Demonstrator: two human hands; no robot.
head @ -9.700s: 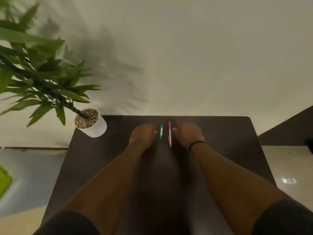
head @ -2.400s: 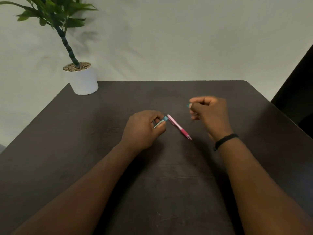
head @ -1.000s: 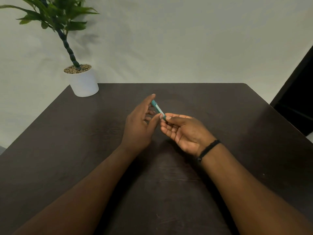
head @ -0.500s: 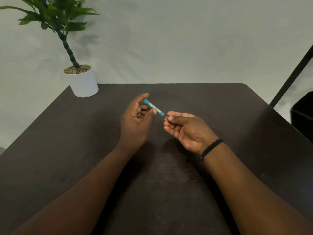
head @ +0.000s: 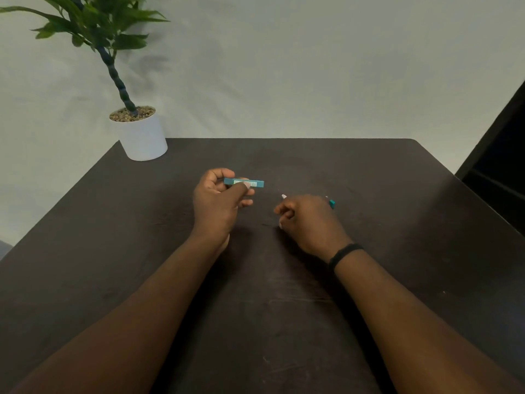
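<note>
- L hand (head: 218, 203): raised above the table, fingers curled. Thumb + fingertips pinch a small teal case (head: 244, 182), w/ the thumb lying across the front of its pale label.
- Teal case: flat, oblong, held approx. level, long side running left-right. Its right end sticks out free past the thumb; its left end sits under the curled index finger. It looks clear of the table surface.
- R hand (head: 306, 220): just right of the L hand, not touching it. The back of the hand faces the camera, lower than the L hand and close to the tabletop. Fingers are curled tight round a thin item (head: 284, 196).
- Thin item: mostly hidden in the fist. Only its white end pokes out on the thumb side, aimed toward the teal case w/ a clear gap between them.
- Small teal piece (head: 331, 203): shows at the far side of the R hand by the knuckles. Can't tell if it belongs to the thin item or is separate.
- Black wristband (head: 345, 253) on the R wrist; both forearms bare, coming in from the bottom edge.
- Table (head: 284, 322): dark brown, faint scratches; the hands are approx. mid-table.
- White pot (head: 143, 137): far-left corner, pebbles on top, well apart from the hands. A green plant (head: 99, 21) w/ a segmented stem rises from it.
- Pale wall (head: 312, 66) behind; dark panel (head: 500, 143) at the right edge.
</note>
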